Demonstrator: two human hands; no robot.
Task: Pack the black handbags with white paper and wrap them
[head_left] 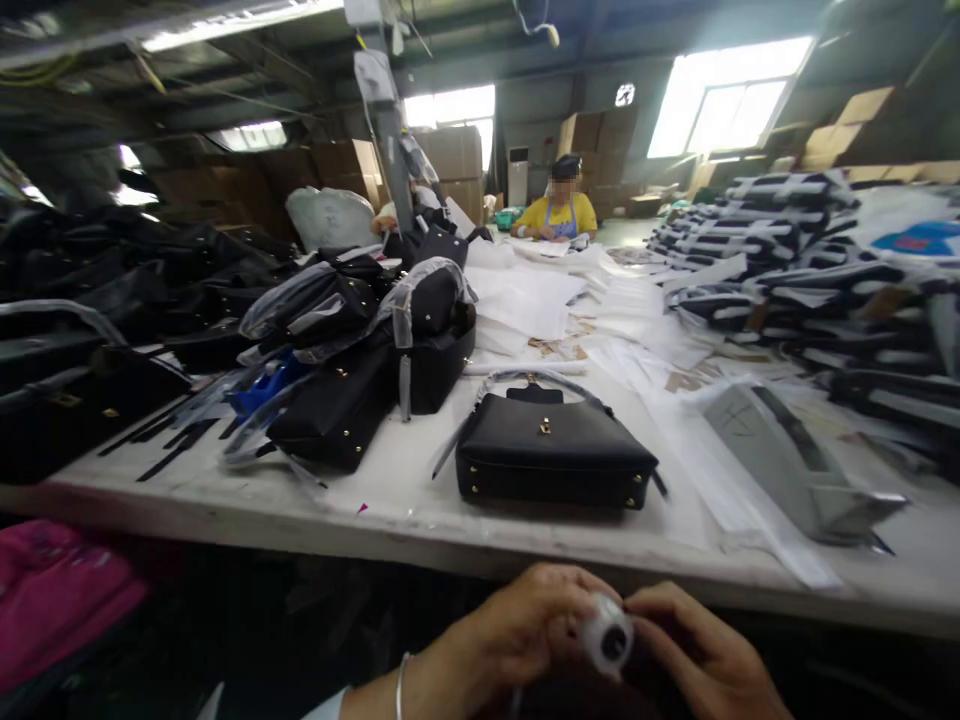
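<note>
My left hand (517,625), with a bracelet at its wrist, is closed round a small white round object (604,640) that has a dark middle; its kind is unclear. From the other side, the thumb and forefinger of my right hand (694,640) pinch at its edge. Both hands are below the table's front edge. Beyond them on the table lies a black handbag (555,450) on its side, with a gold clasp, metal feet and a clear-wrapped handle.
More black handbags (337,400) crowd the table's left side. A grey tape dispenser (795,460) stands at right, before piled wrapped bags (780,240). White paper sheets (525,290) cover the middle. A person in yellow (559,210) sits at the far end. Pink cloth (60,600) lies lower left.
</note>
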